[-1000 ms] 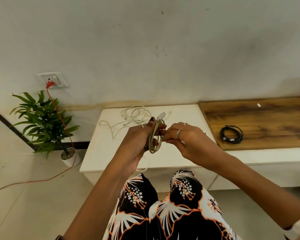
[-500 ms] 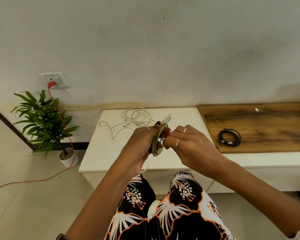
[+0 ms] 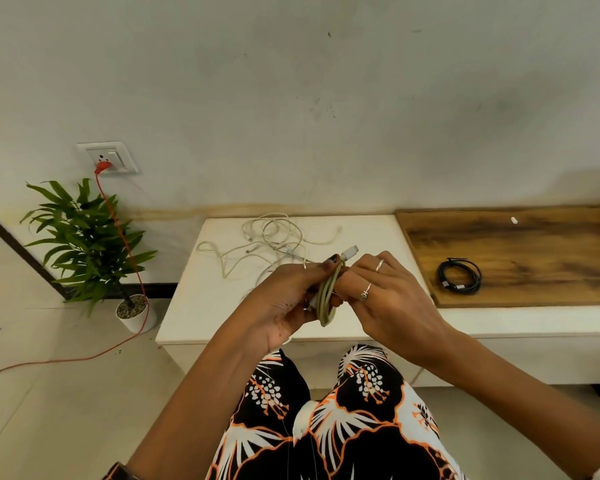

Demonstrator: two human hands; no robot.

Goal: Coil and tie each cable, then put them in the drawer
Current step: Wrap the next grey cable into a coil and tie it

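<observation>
A long low white cabinet (image 3: 201,306) is seen against a plain wall, its right part topped by a wooden board (image 3: 520,251); no open drawer is visible, so nothing can be judged as put away yet. One black cable (image 3: 459,276) is seen lying on the board, already coiled into a tight ring and seemingly finished, well apart from the hands. A loose tangle of white cables (image 3: 274,239) is left spread on the white top behind the hands; how many cords are in it cannot be told, though at least two strands appear to cross.

One grey-green cable (image 3: 326,299) is being worked above the cabinet's front edge. Its coil is gripped by the left hand (image 3: 284,303), fingers curled round the loops with the thumb pressed at the top. Its free end, with a pale plug sticking up, is pinched by the right hand (image 3: 385,299), whose fingers are bent close against the coil. The tie on this cable is judged to be in progress, with the wrap not yet secured.

By count: one cable coiled and set down, one being tied, an uncertain number still loose. Two rings are worn on the right hand. One potted plant (image 3: 84,244) is stood on the floor at left, beside one red cord (image 3: 125,244) plugged into one wall socket (image 3: 108,157).
</observation>
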